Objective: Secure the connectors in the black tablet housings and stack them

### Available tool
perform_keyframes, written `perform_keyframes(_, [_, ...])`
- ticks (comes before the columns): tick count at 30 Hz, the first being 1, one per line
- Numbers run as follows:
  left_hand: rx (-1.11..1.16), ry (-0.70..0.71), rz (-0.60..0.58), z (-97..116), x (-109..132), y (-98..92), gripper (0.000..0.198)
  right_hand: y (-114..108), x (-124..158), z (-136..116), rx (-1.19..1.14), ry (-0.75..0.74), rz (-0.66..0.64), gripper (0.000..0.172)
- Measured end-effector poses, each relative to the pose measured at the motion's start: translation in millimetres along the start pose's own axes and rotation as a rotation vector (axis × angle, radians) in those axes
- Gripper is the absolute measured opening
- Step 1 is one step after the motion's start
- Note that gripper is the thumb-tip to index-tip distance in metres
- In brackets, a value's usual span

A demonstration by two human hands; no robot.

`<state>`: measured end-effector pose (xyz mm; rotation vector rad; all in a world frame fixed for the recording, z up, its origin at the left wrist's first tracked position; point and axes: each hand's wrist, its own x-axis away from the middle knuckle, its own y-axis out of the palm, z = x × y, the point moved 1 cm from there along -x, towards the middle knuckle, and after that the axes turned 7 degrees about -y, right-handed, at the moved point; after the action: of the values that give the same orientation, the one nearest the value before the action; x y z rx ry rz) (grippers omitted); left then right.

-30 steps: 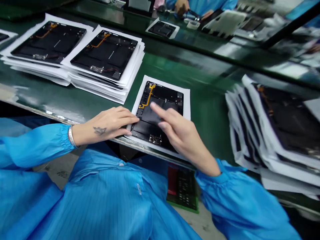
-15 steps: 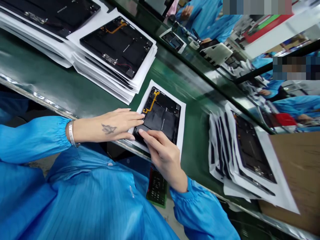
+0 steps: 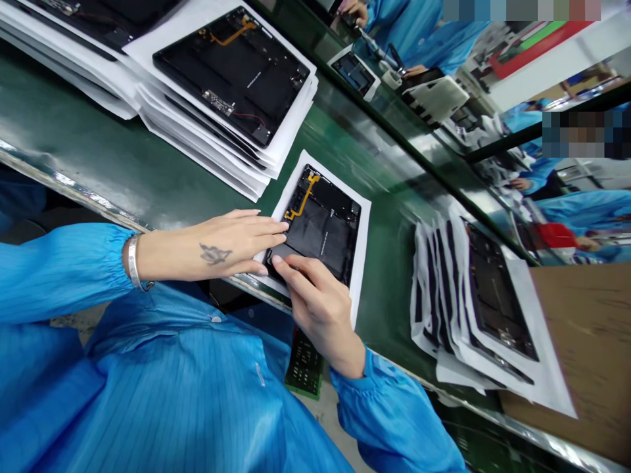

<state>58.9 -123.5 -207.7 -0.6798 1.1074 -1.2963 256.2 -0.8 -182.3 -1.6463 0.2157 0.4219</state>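
A black device panel with an orange flex cable lies on a white sheet at the front edge of the green bench. My left hand rests flat over the panel's left edge, fingers stretched out and holding nothing. At the panel's near left corner, my right hand is closed, thumb and index finger pressed together against the surface. Whatever is between those fingertips, if anything, is too small to make out.
Panels interleaved with white sheets are stacked at the upper left and on the right, beside a brown cardboard box. Across the bench divider, people in blue sleeves work near another panel.
The camera view has shifted slightly. Both hands keep nearly the same place and pose on the panel.
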Motion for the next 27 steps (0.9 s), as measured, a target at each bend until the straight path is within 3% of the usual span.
perform_keyframes(7, [-0.004, 0.013, 0.014, 1, -1, -1.1, 0.053, -16, -19, -4, 0.255, -0.223, -0.177, 0.027])
perform_keyframes(12, [-0.036, 0.024, 0.016, 2, -2, -4.1, 0.051, -23, -23, 6, 0.103, -0.167, -0.248, 0.032])
perform_keyframes(21, [-0.035, 0.047, 0.016, 3, -1, -7.5, 0.049, -18, -24, -13, 0.332, -0.194, -0.271, 0.028])
perform_keyframes(24, [-0.044, 0.049, 0.035, 0, 0, -6.7, 0.049, -14, -19, -3, 0.12, -0.085, -0.211, 0.028])
perform_keyframes(27, [-0.049, 0.066, 0.035, -2, 0, -5.1, 0.051, -12, -8, 9, -0.102, 0.103, -0.002, 0.026])
